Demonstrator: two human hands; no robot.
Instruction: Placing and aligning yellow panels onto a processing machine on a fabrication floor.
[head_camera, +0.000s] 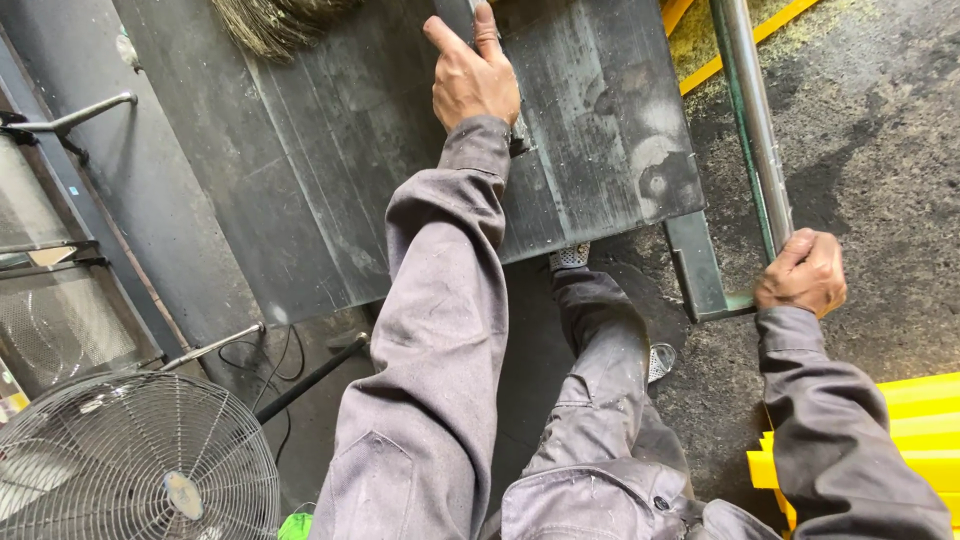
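- Left hand (474, 80), top centre, has its grip closed on a thin upright metal piece (458, 15) over the dark steel plate (590, 130), steadying it.
- Right hand (801, 272), at right, wraps the metal rod (752, 110), bracing it.

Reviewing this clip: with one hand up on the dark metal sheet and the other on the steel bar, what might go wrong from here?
1. The left hand rests bare on the metal sheet; an edge might cut the fingers.
2. The right hand grips the steel bar near the frame corner, a possible pinch point.
3. A cable lies on the floor beside the fan, a possible trip hazard.
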